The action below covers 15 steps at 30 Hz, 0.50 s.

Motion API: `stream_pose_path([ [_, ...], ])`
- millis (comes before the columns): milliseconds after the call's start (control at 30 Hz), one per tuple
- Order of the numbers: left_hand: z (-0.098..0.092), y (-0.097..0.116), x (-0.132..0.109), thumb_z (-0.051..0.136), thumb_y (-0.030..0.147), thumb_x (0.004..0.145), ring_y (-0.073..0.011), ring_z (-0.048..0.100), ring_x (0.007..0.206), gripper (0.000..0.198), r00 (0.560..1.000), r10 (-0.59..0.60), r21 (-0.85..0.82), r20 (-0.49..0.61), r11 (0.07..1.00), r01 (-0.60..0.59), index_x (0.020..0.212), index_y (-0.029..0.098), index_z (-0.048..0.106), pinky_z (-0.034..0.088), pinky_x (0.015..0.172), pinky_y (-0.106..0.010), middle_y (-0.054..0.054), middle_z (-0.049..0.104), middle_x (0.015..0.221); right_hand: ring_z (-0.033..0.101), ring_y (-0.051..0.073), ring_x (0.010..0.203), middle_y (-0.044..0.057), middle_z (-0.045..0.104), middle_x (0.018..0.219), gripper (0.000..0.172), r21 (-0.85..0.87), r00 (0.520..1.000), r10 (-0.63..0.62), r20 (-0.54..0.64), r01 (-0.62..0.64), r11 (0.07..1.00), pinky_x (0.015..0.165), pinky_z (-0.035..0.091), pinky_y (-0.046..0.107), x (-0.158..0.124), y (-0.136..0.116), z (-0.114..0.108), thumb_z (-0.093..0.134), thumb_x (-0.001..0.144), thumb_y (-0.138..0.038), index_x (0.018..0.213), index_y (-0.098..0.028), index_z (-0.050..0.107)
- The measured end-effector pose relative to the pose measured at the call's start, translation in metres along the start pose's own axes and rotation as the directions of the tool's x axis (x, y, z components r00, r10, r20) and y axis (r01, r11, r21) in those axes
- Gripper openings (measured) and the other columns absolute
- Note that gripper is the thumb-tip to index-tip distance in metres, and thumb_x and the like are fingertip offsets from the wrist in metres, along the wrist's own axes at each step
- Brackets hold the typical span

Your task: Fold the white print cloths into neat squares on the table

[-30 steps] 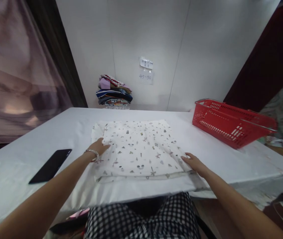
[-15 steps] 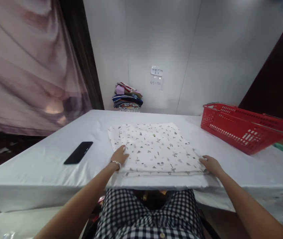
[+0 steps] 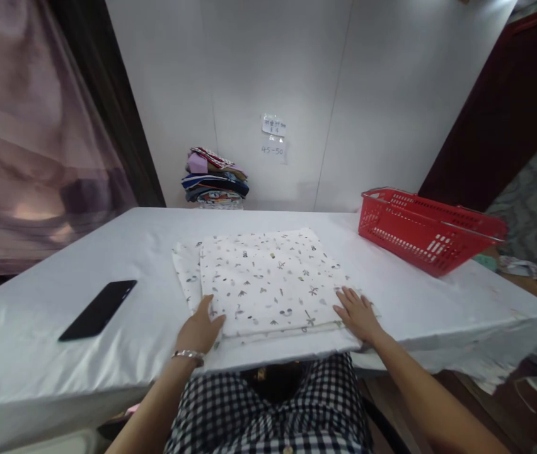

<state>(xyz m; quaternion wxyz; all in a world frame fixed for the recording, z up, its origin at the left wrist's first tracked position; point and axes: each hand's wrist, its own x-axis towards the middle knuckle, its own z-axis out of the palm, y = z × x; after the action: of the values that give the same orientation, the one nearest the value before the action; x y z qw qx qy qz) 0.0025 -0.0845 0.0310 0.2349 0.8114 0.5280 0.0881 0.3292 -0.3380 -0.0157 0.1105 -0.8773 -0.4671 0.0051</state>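
Note:
A white cloth (image 3: 268,277) with small grey and olive leaf-like prints lies folded in layers on the table before me. At its near left corner is my left hand (image 3: 201,329), thumb and forefinger apart against the fabric, a bracelet on the wrist. The lower layer sticks out beyond the upper one on the left side. My right hand (image 3: 359,316) rests flat on the right edge of the cloth, fingers spread. Neither hand grips the fabric.
The table (image 3: 155,252) has a white cover. A black phone (image 3: 98,310) lies at the left. On the right stands a red plastic basket (image 3: 424,233). Folded fabrics (image 3: 215,180) are piled by the back wall, below paper notes (image 3: 273,139).
My right hand has gone from holding the cloth's right edge to lying flat on top with fingers spread. My left hand stays at the left edge. The view has turned slightly right.

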Motion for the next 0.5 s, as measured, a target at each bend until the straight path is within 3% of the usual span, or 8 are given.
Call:
stream_pose_path([
  [100, -0.002, -0.006, -0.001, 0.051, 0.040, 0.075, -0.0265, 0.060, 0.089, 0.059, 0.999, -0.029, -0.106, -0.035, 0.994, 0.025, 0.129, 0.020, 0.038, 0.045, 0.079, -0.037, -0.009, 0.064, 0.096, 0.020, 0.024, 0.133, 0.008, 0.029, 0.143, 0.052, -0.021, 1.000, 0.013, 0.018, -0.013, 1.000, 0.105, 0.012, 0.050, -0.001, -0.002, -0.006, 0.034, 0.087, -0.047, 0.131, -0.021, 0.041],
  [200, -0.002, -0.011, -0.001, 0.056, 0.038, 0.071, -0.0235, 0.058, 0.095, 0.056, 0.992, -0.040, -0.305, -0.116, 0.952, 0.002, 0.122, 0.021, 0.044, 0.045, 0.083, -0.034, -0.006, 0.061, 0.107, 0.021, 0.026, 0.132, 0.010, 0.032, 0.142, 0.050, 0.036, 0.999, -0.015, -0.045, 0.016, 0.999, 0.105, 0.012, 0.050, -0.001, -0.023, -0.013, 0.039, 0.085, -0.045, 0.127, -0.019, 0.046],
  [300, 0.001, -0.008, 0.000, 0.061, 0.033, 0.066, -0.0220, 0.054, 0.105, 0.053, 0.981, -0.054, -0.517, -0.187, 0.855, -0.051, 0.116, 0.018, 0.049, 0.042, 0.091, -0.032, -0.007, 0.059, 0.113, 0.026, 0.023, 0.130, 0.009, 0.036, 0.140, 0.052, 0.272, 0.980, -0.173, -0.094, 0.192, 0.943, 0.107, 0.017, 0.045, 0.001, -0.072, -0.015, 0.041, 0.084, -0.046, 0.129, -0.020, 0.044],
  [400, 0.002, 0.006, 0.002, 0.061, 0.029, 0.067, -0.0208, 0.054, 0.104, 0.051, 0.974, -0.045, -0.672, -0.220, 0.731, -0.118, 0.115, 0.018, 0.049, 0.043, 0.089, -0.032, -0.007, 0.059, 0.111, 0.030, 0.022, 0.129, 0.004, 0.033, 0.141, 0.063, 0.544, 0.930, -0.366, -0.041, 0.328, 0.772, 0.105, 0.025, 0.043, 0.004, -0.137, -0.011, 0.048, 0.080, -0.048, 0.137, -0.028, 0.031],
  [500, -0.001, 0.033, -0.001, 0.060, 0.028, 0.070, -0.0201, 0.057, 0.098, 0.050, 0.973, -0.009, -0.699, -0.231, 0.697, -0.160, 0.118, 0.019, 0.048, 0.046, 0.083, -0.033, -0.008, 0.059, 0.110, 0.026, 0.025, 0.131, 0.004, 0.025, 0.145, 0.084, 0.681, 0.871, -0.490, -0.044, 0.385, 0.623, 0.106, 0.023, 0.046, 0.011, -0.196, -0.003, 0.061, 0.070, -0.048, 0.141, -0.029, 0.019],
])
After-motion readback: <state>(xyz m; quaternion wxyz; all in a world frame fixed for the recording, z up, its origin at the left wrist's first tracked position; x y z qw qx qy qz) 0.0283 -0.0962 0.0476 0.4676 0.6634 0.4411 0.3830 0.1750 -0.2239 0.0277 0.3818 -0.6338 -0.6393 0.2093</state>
